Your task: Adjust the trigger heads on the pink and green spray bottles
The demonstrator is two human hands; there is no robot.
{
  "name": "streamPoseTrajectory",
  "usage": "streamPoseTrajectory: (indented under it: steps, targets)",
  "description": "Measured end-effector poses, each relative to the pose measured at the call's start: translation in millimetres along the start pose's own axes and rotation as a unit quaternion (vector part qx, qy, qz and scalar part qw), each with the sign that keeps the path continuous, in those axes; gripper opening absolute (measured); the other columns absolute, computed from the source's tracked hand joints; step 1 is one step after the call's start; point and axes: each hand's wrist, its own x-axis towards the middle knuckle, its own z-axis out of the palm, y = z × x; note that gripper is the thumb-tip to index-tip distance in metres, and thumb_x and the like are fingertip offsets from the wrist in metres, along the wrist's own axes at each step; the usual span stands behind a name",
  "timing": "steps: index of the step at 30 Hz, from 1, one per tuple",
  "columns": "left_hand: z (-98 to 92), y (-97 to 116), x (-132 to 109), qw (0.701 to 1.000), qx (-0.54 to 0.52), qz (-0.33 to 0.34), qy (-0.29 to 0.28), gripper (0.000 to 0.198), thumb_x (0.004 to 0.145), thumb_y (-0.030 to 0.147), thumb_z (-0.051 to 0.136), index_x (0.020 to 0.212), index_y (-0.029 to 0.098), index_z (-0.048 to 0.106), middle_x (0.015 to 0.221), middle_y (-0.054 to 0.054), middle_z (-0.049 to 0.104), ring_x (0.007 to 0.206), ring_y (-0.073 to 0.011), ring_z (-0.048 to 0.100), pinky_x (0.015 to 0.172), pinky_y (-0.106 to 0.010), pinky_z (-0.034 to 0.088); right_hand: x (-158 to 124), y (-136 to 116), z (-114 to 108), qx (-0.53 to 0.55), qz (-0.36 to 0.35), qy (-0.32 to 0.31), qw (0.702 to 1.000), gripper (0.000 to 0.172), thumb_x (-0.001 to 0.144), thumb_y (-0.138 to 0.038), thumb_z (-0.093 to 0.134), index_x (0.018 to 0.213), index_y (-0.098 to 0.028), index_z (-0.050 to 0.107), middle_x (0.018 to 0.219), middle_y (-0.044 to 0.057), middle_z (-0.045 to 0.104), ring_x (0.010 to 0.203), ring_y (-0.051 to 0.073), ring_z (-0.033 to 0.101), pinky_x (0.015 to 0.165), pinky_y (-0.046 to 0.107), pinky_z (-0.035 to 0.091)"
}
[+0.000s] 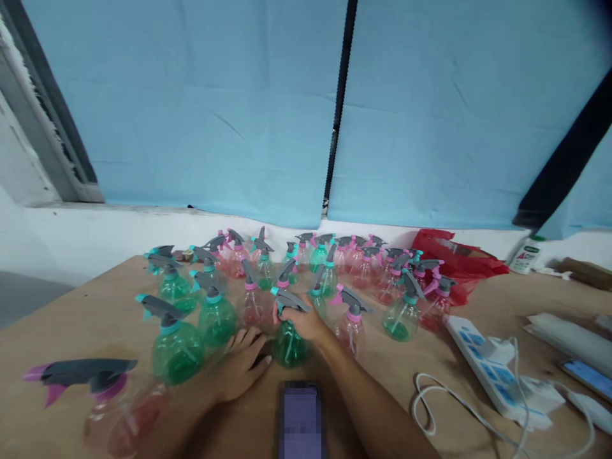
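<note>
Head view: round green plastic bottle [290, 349], already trigger-topped, is clasped by right hand [306, 320]; left hand [245, 360] is rested, fingers apart.

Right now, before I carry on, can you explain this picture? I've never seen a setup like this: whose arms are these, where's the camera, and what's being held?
There is no machine here: the arms belong to a person working bare-handed. The single picture comes from a camera worn on that person's head, looking forward and down. The right hand grips a green spray bottle around its neck, under the grey spray head. The left hand is beside it, low at the tabletop, with nothing in its grasp. Many other spray bottles, green and pink, stand around on the wooden table. A phone lies nearest the camera. To the right are a white power strip with plugs in it and a red plastic bag.
</note>
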Motion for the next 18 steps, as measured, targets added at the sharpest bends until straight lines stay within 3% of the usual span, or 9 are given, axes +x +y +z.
streamPoseTrajectory:
  steps: [4,7,11,13,16,18]
  targets:
    - [0.2,-2.0,-0.1,1.0,0.01,-0.008,-0.007,0.042,0.106,0.051,0.041,0.128,0.024,0.064,0.129,-0.011,0.059,0.118,-0.0315,0.053,0.102,-0.05,0.043,-1.2,-7.4,3.0,-0.009,-0.008,0.007,1.0,0.014,0.078,-0.029,0.062,0.087,-0.026,0.072,0.077,-0.001,0.068,0.065,0.017,0.06,0.066,0.03,0.052]
    - [-0.5,-1.9,0.3,1.0,0.009,-0.015,-0.011,0.042,0.105,0.05,0.043,0.134,0.025,0.062,0.133,-0.012,0.058,0.122,-0.0332,0.052,0.104,-0.051,0.043,-2.6,-30.4,5.2,0.017,-0.036,0.014,0.999,0.02,0.083,-0.037,0.062,0.098,-0.026,0.068,0.08,0.0,0.067,0.068,0.018,0.064,0.069,0.032,0.054]
    - [-2.1,-0.7,0.5,1.0,0.0,-0.011,-0.011,0.042,0.106,0.05,0.042,0.132,0.025,0.064,0.13,-0.011,0.059,0.12,-0.0328,0.053,0.104,-0.051,0.042,-10.1,-81.7,2.5,-0.002,-0.122,0.136,0.983,0.024,0.087,-0.041,0.066,0.103,-0.025,0.061,0.078,0.0,0.067,0.067,0.019,0.066,0.066,0.032,0.054]
    - [-2.8,-0.3,0.1,1.0,-0.011,-0.008,-0.007,0.043,0.106,0.051,0.042,0.135,0.027,0.063,0.128,-0.01,0.06,0.117,-0.031,0.054,0.103,-0.049,0.043,-16.5,-107.7,-6.0,-0.085,-0.19,0.262,0.942,0.021,0.089,-0.039,0.069,0.103,-0.023,0.064,0.077,0.0,0.067,0.065,0.017,0.064,0.062,0.03,0.052]
    - [-3.2,-0.6,-1.0,1.0,-0.026,-0.005,-0.003,0.043,0.106,0.051,0.043,0.14,0.03,0.059,0.13,-0.008,0.059,0.116,-0.0288,0.054,0.102,-0.045,0.044,-24.6,-135.9,-31.3,-0.186,-0.301,0.453,0.818,0.026,0.089,-0.035,0.073,0.11,-0.021,0.069,0.085,0.002,0.071,0.072,0.017,0.065,0.067,0.031,0.052]
    - [-3.0,-1.4,-1.8,0.999,-0.032,-0.002,-0.004,0.043,0.107,0.051,0.042,0.14,0.03,0.059,0.13,-0.008,0.059,0.116,-0.0281,0.054,0.102,-0.044,0.043,-26.4,-143.5,-55.1,-0.234,-0.321,0.525,0.753,0.028,0.088,-0.036,0.073,0.11,-0.019,0.072,0.086,0.003,0.071,0.073,0.017,0.065,0.07,0.032,0.051]
